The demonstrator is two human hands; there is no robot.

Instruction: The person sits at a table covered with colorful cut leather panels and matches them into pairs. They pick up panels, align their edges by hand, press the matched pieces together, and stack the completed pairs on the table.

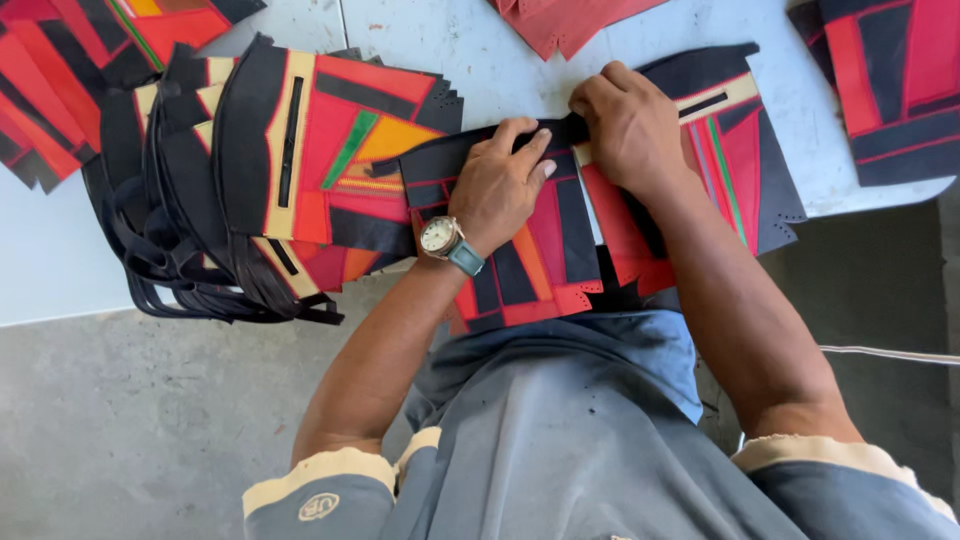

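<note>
Fingers of my left hand [500, 180] lie flat and spread on a black strip of leather-like material [455, 152], pressing it down onto the red, orange and black patchwork panel [545, 255] at the near edge of the pale grey counter [420, 40] — nothing is pinched between them. My right hand [632, 125] curls over the strip's other end, fingers bent and bearing down on it beside the cream-banded panel [735, 150] under my wrist. A round wristwatch [448, 240] sits on my left wrist. Just left of that hand rests a fanned stack of similar patchwork panels with black straps [250, 190] — more pieces lie at the counter's corners.
</note>
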